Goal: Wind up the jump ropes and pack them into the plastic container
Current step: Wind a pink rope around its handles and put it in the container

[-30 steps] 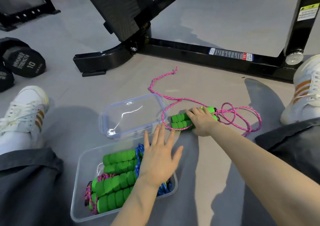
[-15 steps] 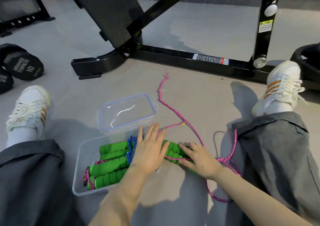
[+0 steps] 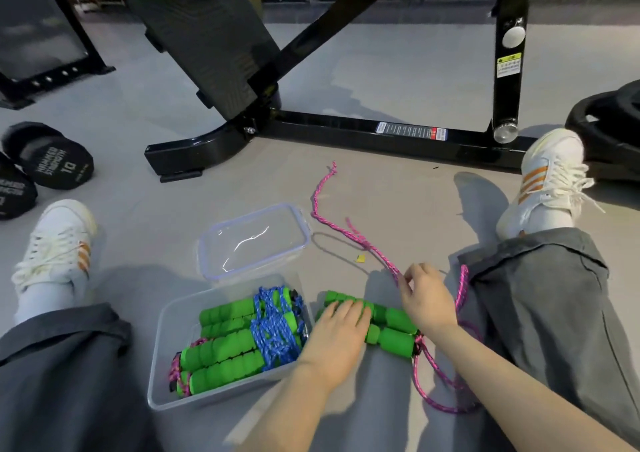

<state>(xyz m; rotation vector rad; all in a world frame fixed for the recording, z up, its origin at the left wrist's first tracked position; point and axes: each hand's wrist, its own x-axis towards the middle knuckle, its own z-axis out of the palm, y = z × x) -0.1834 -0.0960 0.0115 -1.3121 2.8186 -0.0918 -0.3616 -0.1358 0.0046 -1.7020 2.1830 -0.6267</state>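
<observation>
A clear plastic container (image 3: pixel 162 358) sits on the floor between my legs. It holds wound jump ropes with green foam handles (image 3: pixel 225 344), one with a blue cord (image 3: pixel 275 327). Just right of it lie two more green handles (image 3: pixel 388 327) of the pink rope (image 3: pixel 349 230). My left hand (image 3: pixel 337 334) rests palm down on those handles. My right hand (image 3: pixel 424 299) pinches the pink cord just above them. The cord trails away over the floor and loops near my right leg.
The container's clear lid (image 3: pixel 252 240) lies just beyond it. A black bench frame (image 3: pixel 346 133) crosses the floor ahead. Dumbbells (image 3: pixel 52 164) sit far left and a weight plate (image 3: pixel 613 129) far right. My shoes and grey trouser legs flank the work area.
My right hand dragged the green handles with the pink rope back toward me, beside the container. My left hand shifted from the container onto the handles; my right now pinches the cord.
</observation>
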